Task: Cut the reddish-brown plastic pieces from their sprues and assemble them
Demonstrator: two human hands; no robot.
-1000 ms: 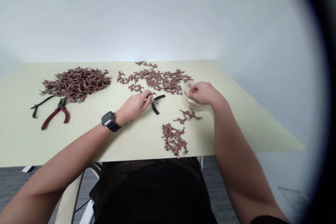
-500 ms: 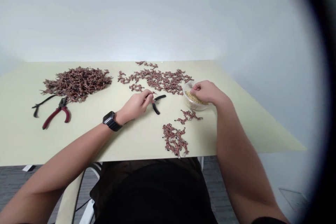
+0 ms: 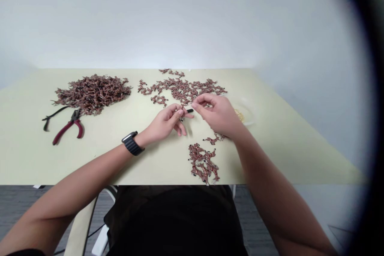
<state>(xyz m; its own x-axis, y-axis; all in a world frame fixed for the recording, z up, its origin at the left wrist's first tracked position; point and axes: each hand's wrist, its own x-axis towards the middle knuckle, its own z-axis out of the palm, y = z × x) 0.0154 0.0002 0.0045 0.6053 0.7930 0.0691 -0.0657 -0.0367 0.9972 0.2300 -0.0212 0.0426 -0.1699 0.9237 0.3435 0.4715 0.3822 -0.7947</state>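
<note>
Fingers [image 3: 179, 115] of the left hand [image 3: 164, 124] are curling around small black-handled nippers [image 3: 189, 110], mostly hiding them. The right hand [image 3: 217, 115] is pinching its fingertips [image 3: 194, 105] nearly shut just beside them, holding nothing I can tell. Knobbly reddish-brown moulded figures [image 3: 180, 90], linked in branching clusters, are lying at 12 o'clock on the pale table [image 3: 99, 164].

The tabletop [image 3: 300, 160] is pale cream, the pile of pieces [image 3: 93, 95] mottled reddish-brown, the pliers' handles [image 3: 67, 129] dark red, the watch strap [image 3: 132, 147] black.
</note>
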